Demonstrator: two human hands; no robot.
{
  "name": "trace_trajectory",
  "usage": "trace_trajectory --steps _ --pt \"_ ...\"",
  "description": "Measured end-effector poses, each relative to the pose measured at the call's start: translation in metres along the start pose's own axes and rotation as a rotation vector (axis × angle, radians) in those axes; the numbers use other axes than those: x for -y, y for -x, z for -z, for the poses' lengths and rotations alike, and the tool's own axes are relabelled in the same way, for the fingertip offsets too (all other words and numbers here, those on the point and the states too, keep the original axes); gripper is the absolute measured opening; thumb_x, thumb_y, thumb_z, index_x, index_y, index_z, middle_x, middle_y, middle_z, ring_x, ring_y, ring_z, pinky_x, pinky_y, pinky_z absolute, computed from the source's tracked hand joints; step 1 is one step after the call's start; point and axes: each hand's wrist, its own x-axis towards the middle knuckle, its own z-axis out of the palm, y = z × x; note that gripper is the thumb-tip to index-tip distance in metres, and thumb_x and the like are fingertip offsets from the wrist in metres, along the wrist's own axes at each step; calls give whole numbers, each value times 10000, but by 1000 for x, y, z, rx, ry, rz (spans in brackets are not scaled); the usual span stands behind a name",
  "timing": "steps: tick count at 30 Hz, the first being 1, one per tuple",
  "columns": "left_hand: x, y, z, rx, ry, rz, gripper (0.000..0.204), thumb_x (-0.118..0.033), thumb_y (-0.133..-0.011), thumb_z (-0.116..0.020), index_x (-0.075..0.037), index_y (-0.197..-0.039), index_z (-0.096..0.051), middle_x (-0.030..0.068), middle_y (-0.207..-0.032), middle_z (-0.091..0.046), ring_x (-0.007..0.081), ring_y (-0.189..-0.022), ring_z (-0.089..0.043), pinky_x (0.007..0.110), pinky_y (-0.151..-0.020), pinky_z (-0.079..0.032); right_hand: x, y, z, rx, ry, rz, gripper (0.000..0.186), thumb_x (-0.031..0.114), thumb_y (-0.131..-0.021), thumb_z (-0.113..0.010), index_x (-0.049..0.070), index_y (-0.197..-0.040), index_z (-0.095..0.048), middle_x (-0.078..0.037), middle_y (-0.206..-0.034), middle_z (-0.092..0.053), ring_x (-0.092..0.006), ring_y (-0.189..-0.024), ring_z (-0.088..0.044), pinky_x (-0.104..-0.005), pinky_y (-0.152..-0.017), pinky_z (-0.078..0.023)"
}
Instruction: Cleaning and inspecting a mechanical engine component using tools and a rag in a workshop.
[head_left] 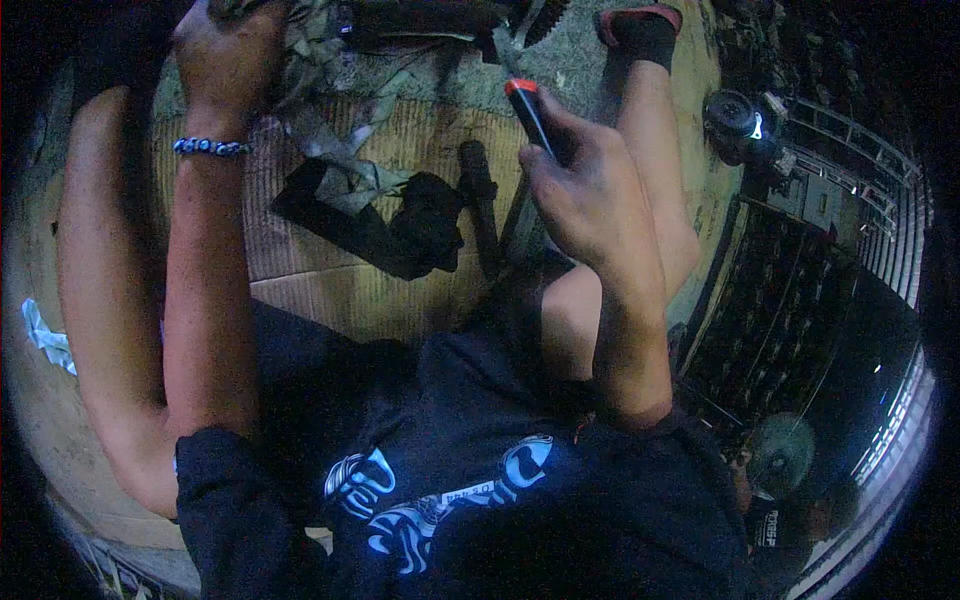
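Note:
My right hand is closed around a hand tool's black handle with a red-orange collar. The tool's metal end points up at a dark toothed machine part by the top edge; whether it touches is unclear. At the upper left, my left hand is curled at the frame's edge, a beaded bracelet on its wrist. What its fingers grip is dark and partly cut off. Grey rag-like strips trail beside it, over a black crumpled item. A dark rod-shaped object lies to the right.
Flattened cardboard covers the floor between my bent legs. A pale crumpled scrap lies far left. Off to the right are a dark wheel-like object, a metal rack and a round fan-like thing. The light is dim.

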Motion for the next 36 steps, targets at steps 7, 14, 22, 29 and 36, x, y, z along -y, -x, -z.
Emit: trace_trajectory --steps 7,14,22,29,36 --pt "14 7 -7 -260 102 227 525 -433 -900 -521 -20 -1223 -488 216 -1140 -550 341 -1065 -542 398 -905 -432 -21 -5 -8 -29 -147 65 432 192 -766 -642 5 -1152 -593 -222 -845 -670 -369 -826 -653 -427 -770 -498" --pt "-28 -21 12 -331 666 77 362 -355 -829 -598 -2 -890 -652 147 -898 -655 291 -853 -635 389 -789 -482 -30 6 32 202 -814 -94 744 4 -634 -758 35 -1299 -426 -153 -1274 -419 -184 -902 -595 -245 -725 -522" --pt "-37 -11 -6 -281 541 78 258 -255 -796 -654 -20 -902 -652 130 -878 -643 293 -837 -624 394 -783 -477 -18 -2 53 28 -1434 -201 393 88 -817 -589 -41 -1172 -481 -202 -1095 -545 -269 -965 -605 -398 -742 -592" --pt "-41 -15 7 -106 569 171 254 -260 -831 -612 -37 -946 -653 126 -971 -637 299 -909 -604 407 -827 -458 -10 -27 40 -223 -1341 314 279 49 -783 -657 -41 -1034 -575 -207 -1024 -610 -260 -941 -628 -363 -775 -560" --pt "-27 -4 -6 -183 -31 -210 234 -176 -843 -581 -69 -1039 -652 116 -1040 -628 308 -979 -576 445 -879 -421 -23 -81 15 -520 -662 521 368 36 -714 -784 0 -1028 -594 -88 -944 -652 -168 -871 -637 -266 -783 -523"
